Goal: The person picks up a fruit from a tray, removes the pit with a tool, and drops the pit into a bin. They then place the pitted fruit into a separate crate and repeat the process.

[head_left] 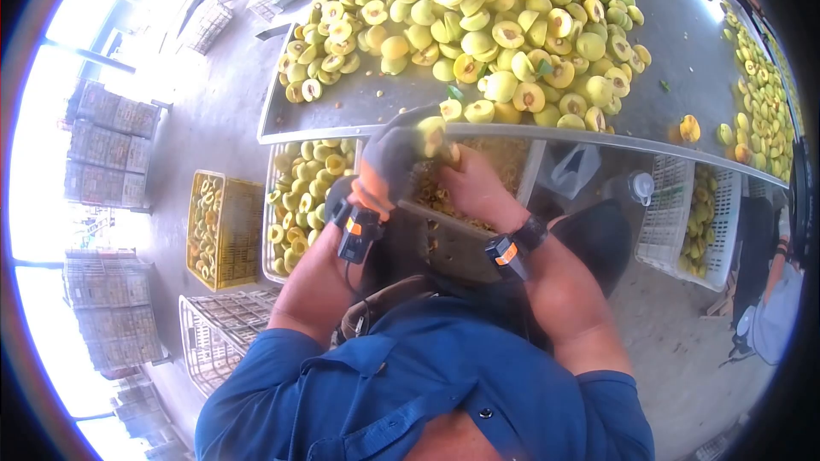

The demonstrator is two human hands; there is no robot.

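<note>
My left hand (386, 158), in a dark glove with an orange wrist part, is closed around a yellow-green fruit half (431, 135), which looks like a peach, just over the table's front edge. Close against it, my bare right hand (468, 181) has its fingers curled in toward the fruit. Whatever those fingers grip is hidden or too small to make out. Beyond both hands, a large heap of halved peaches (508, 34), some with stones showing, lies on the metal table (342, 111).
Below the table edge stand a white crate of peach halves (272, 205) and a bin of scraps (530, 171). A yellow crate (243, 243) is at left, a white crate (666, 213) and a jug (641, 186) at right. Another person's sleeve (773, 316) shows far right.
</note>
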